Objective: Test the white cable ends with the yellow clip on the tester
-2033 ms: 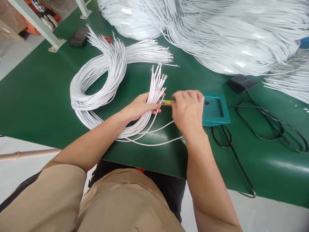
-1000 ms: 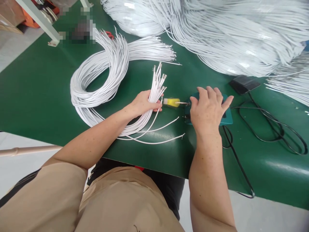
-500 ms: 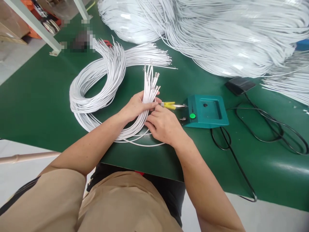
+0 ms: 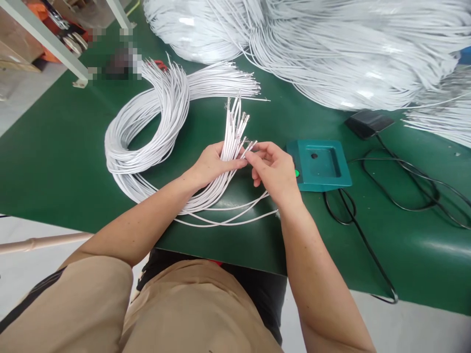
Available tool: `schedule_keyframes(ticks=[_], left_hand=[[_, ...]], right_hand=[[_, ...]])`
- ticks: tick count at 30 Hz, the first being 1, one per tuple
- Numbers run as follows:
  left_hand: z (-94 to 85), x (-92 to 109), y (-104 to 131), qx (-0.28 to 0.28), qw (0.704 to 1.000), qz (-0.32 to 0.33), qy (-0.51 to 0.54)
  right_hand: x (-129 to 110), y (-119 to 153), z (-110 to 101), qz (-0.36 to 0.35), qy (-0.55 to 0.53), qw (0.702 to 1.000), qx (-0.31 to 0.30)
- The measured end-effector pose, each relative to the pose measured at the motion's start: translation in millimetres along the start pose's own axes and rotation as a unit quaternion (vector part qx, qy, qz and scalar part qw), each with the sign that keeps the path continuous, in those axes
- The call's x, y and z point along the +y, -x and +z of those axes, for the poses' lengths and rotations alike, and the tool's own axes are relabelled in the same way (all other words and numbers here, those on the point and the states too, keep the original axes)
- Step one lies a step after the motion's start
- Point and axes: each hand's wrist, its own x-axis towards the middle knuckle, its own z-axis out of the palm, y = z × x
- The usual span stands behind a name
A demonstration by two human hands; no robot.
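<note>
My left hand (image 4: 215, 164) is closed around a bundle of white cables (image 4: 232, 139), its thumb lying across the front. The bundle's bare metallic ends point up and away from me. At the bundle's right side, my right hand (image 4: 274, 169) pinches a white cable (image 4: 252, 145) near its tip between thumb and forefinger. Right behind that hand sits a teal device (image 4: 346, 169) with a shallow tray in its top and a green button (image 4: 297, 173), partly covered by my fingers. A few loose cables (image 4: 235, 220) curve over the table below my hands.
A large coil of white cables (image 4: 117, 142) lies left on the green table (image 4: 55, 162). Big heaps of white cable (image 4: 338, 54) fill the back. A black pedal-like block (image 4: 368, 123) and black cords (image 4: 368, 250) lie to the right. White posts (image 4: 61, 44) stand at back left.
My right hand has moved right and up, and now pinches a cable tip. The yellow-handled tool beside the teal device no longer shows. More loose cable ends lie at the bundle's lower right.
</note>
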Motion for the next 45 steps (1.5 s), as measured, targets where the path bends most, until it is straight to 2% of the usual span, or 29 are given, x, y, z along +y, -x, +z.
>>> schedule_keyframes(ticks=[6, 10, 15, 21, 27, 30, 36, 38, 41, 45], left_hand=[[0.5, 3, 1, -0.03, 0.999, -0.022, 0.005], [1.0, 3, 1, -0.032, 0.998, -0.036, 0.03], [3.6, 5, 1, -0.036, 0.999, -0.023, 0.027], [4.8, 5, 2, -0.055, 0.998, -0.019, 0.017], [7.3, 2, 3, -0.029, 0.995, -0.008, 0.09], [8.9, 2, 3, -0.005, 0.996, -0.012, 0.087], [10.2, 6, 5, -0.018, 0.995, 0.003, 0.099], [10.4, 7, 5, -0.03, 0.993, 0.005, 0.111], [10.9, 5, 3, -0.06, 0.991, 0.011, 0.122], [11.3, 4, 2, -0.093, 0.989, 0.006, 0.119]], right_hand=[[1, -2, 2, -0.067, -0.013, 0.997, 0.038], [2, -3, 3, -0.079, -0.083, 0.991, 0.066], [4, -2, 6, -0.043, -0.068, 0.997, 0.021], [6, -2, 5, -0.03, -0.11, 0.993, 0.02], [4, -2, 4, -0.011, -0.138, 0.99, -0.016], [3, -2, 5, 0.032, -0.196, 0.979, -0.04], [3, -4, 7, 0.093, -0.274, 0.956, -0.049], [4, -4, 5, 0.089, -0.275, 0.956, -0.041], [4, -5, 3, 0.045, -0.269, 0.962, -0.026], [3, -4, 3, 0.011, -0.228, 0.973, -0.047]])
